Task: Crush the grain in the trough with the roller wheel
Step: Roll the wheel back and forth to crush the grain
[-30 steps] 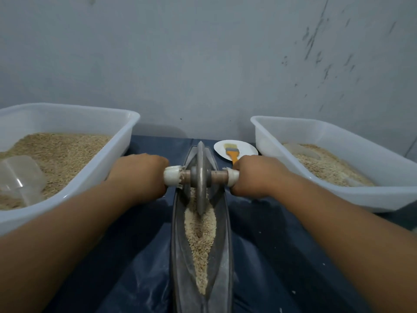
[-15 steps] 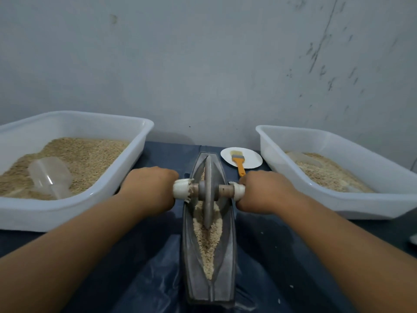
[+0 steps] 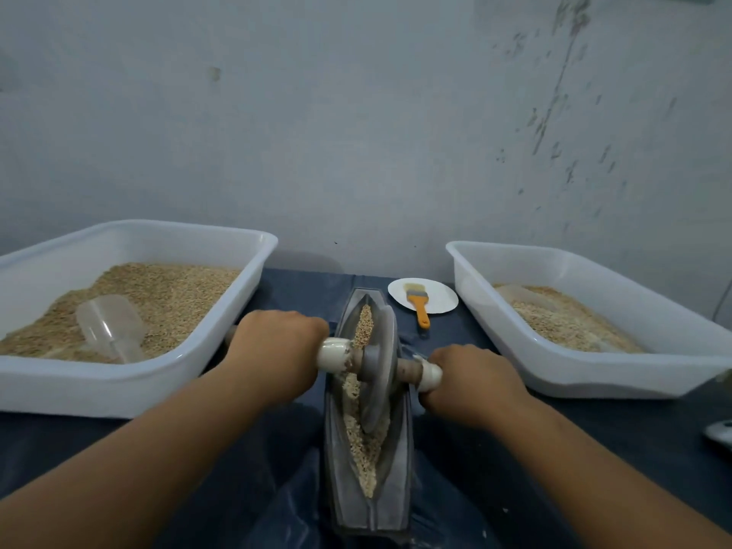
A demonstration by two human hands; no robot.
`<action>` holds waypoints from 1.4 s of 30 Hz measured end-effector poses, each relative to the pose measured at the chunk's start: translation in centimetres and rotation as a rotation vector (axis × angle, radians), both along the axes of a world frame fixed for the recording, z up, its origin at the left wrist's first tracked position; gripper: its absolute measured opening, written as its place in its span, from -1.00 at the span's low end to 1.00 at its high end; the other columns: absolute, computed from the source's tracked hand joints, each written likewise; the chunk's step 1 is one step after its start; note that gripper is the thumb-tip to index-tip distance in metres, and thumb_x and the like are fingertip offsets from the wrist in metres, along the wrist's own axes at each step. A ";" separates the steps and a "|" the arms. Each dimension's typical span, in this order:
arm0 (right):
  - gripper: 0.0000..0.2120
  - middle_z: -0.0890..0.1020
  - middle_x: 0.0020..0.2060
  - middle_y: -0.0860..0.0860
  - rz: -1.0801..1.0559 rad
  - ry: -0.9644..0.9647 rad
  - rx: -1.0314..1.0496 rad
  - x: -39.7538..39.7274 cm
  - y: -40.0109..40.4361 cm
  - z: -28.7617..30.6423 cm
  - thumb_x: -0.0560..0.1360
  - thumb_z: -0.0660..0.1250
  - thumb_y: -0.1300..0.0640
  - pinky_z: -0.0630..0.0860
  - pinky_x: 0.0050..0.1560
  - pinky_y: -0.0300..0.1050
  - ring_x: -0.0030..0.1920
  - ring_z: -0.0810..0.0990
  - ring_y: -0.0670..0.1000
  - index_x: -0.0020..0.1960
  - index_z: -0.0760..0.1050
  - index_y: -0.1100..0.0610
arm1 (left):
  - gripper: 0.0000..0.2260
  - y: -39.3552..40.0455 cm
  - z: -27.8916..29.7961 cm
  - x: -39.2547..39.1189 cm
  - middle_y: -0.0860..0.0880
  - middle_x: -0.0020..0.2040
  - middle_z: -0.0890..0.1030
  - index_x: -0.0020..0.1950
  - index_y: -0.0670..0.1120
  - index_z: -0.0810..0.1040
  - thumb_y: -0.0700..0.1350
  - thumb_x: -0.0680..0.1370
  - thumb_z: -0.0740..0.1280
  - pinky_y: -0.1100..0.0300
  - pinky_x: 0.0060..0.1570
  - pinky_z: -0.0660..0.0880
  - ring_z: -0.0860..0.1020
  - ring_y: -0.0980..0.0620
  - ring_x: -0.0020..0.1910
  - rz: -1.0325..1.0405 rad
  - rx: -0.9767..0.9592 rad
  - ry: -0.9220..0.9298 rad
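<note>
A narrow grey boat-shaped trough point(image 3: 402, 461) lies lengthwise in front of me on the dark blue cover. Pale grain point(image 3: 366, 449) fills its groove. A grey metal roller wheel point(image 3: 378, 366) stands in the trough, tilted, with its axle slanting down to the right. My left hand point(image 3: 277, 350) grips the white-capped left end of the axle. My right hand point(image 3: 471, 380) grips the right end, nearer to me than the left hand. The wheel's lower edge sits in the grain at about mid-trough.
A white tub point(image 3: 222, 350) of grain with a clear scoop point(image 3: 109, 326) stands at the left. Another white tub point(image 3: 515, 346) holding paler grain stands at the right. Behind the trough a small white plate point(image 3: 439, 295) carries an orange-handled brush point(image 3: 418, 303). A wall rises close behind.
The wheel has rolled back toward me along the trough and tilted, its right end now nearer me. Grain at the trough's far tip is now uncovered.
</note>
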State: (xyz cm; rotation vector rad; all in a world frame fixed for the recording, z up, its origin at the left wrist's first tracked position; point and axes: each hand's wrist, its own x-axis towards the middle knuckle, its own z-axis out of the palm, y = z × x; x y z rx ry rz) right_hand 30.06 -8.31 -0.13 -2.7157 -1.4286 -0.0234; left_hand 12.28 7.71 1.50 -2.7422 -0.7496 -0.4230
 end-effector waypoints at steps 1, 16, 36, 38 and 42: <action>-0.85 0.56 -0.30 -0.12 0.001 0.013 -0.004 0.1 0.2 0.1 0.36 0.35 -0.10 0.42 -0.29 -0.17 -0.28 0.52 -0.11 -0.24 0.44 -0.06 | -0.83 0.0 0.0 0.1 0.10 -0.27 0.40 -0.13 0.12 0.29 0.01 0.50 0.30 0.17 -0.26 0.30 0.41 0.07 -0.26 0.005 -0.010 -0.016; -0.85 0.46 -0.34 -0.10 0.035 -0.161 -0.010 -1.0 1.5 2.2 0.37 0.34 -0.08 0.23 -0.40 -0.18 -0.32 0.43 -0.04 -0.23 0.41 -0.06 | -0.90 1.2 -2.7 -0.4 0.08 -0.24 0.54 -0.11 0.08 0.40 0.04 0.48 0.30 0.16 -0.23 0.48 0.53 0.05 -0.23 0.044 -0.104 -0.140; -0.71 0.33 -0.45 -0.12 0.045 -0.462 0.124 -1.6 -0.6 -0.9 0.30 0.36 -0.18 0.09 -0.46 -0.19 -0.40 0.38 -0.06 -0.26 0.28 -0.09 | -0.69 0.3 -4.3 -2.1 0.03 -0.48 0.43 -0.34 -0.02 0.35 -0.15 0.21 0.51 0.17 -0.49 0.32 0.41 -0.07 -0.52 -0.083 -0.024 -0.277; -0.62 0.23 -0.50 -0.12 0.099 -0.591 0.172 -2.1 -0.9 -0.8 0.19 0.43 -0.19 -0.06 -0.45 -0.23 -0.48 0.30 -0.04 -0.31 0.24 -0.09 | -0.65 -0.1 -5.1 -2.9 0.03 -0.52 0.39 -0.37 -0.03 0.32 -0.17 0.15 0.52 0.18 -0.54 0.31 0.36 -0.06 -0.57 -0.077 -0.002 -0.293; -0.72 0.37 -0.40 -0.12 0.042 -0.375 0.130 -1.2 0.6 0.2 0.36 0.34 -0.18 0.18 -0.41 -0.16 -0.34 0.40 -0.02 -0.25 0.27 -0.08 | -0.69 0.6 -4.5 -1.6 0.02 -0.47 0.45 -0.33 -0.02 0.33 -0.12 0.25 0.49 0.16 -0.49 0.31 0.44 -0.08 -0.50 -0.036 0.007 -0.247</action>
